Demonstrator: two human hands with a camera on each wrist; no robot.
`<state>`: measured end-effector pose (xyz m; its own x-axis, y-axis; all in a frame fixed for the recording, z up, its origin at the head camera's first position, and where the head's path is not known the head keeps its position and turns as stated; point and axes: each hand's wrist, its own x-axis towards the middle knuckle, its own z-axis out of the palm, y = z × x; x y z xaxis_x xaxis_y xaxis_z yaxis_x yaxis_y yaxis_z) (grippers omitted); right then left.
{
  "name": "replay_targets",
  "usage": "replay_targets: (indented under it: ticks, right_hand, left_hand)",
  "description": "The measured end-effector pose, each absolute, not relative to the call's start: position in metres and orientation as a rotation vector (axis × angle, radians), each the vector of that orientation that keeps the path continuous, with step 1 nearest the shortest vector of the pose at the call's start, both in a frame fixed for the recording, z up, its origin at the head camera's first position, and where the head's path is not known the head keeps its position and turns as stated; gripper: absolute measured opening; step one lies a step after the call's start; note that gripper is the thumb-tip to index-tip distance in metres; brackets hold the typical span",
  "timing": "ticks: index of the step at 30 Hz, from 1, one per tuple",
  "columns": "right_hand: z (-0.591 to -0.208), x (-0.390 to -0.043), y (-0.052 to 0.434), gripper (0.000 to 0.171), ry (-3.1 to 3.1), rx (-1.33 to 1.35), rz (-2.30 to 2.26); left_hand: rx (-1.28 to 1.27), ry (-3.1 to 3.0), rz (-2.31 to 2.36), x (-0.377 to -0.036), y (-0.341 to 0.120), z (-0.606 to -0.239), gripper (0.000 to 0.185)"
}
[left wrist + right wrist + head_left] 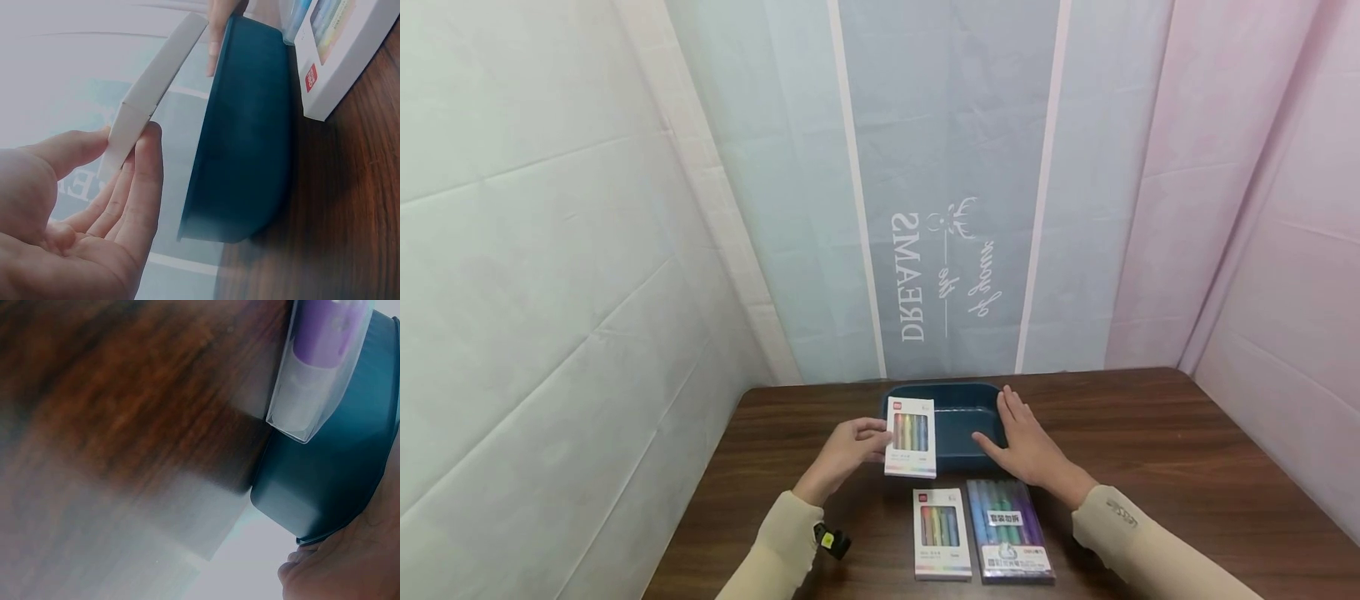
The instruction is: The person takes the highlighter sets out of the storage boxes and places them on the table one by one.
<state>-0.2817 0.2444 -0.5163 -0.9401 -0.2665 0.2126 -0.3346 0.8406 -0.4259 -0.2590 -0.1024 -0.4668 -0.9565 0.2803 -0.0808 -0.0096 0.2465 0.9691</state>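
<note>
My left hand (848,450) pinches a white windowed box of coloured pens (911,463) by its side edge, thumb on one face and fingers on the other. The box is held up over the left part of a dark teal plastic tray (955,461); the left wrist view shows it above the tray's rim. At the tray's right end, my right hand (1028,446) rests on the rim with fingers straight and thumb spread over the inside. A second, matching white box (942,567) lies on the table in front of the tray.
Beside the second box lies a clear pack of blue, green and purple markers (1013,550), close to the tray's front. Everything stands on a dark wood table (1157,450). A printed curtain (955,167) hangs behind the table's far edge, with pale cloth at both sides.
</note>
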Motion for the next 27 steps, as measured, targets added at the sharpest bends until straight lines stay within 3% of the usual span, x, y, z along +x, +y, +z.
replay_targets:
  ticks: [12,27]
  right_hand:
    - [-0.513,-0.280,0.245,0.100,-2.873,0.477,0.706]
    - [-0.514,-0.280,0.245,0.101,-2.871,0.484,0.705]
  left_hand:
    - [0.211,2.296,1.721,-0.249,-0.120,-0.467,0.054]
    - [0.227,2.233,1.745,-0.232,-0.141,-0.474,0.044]
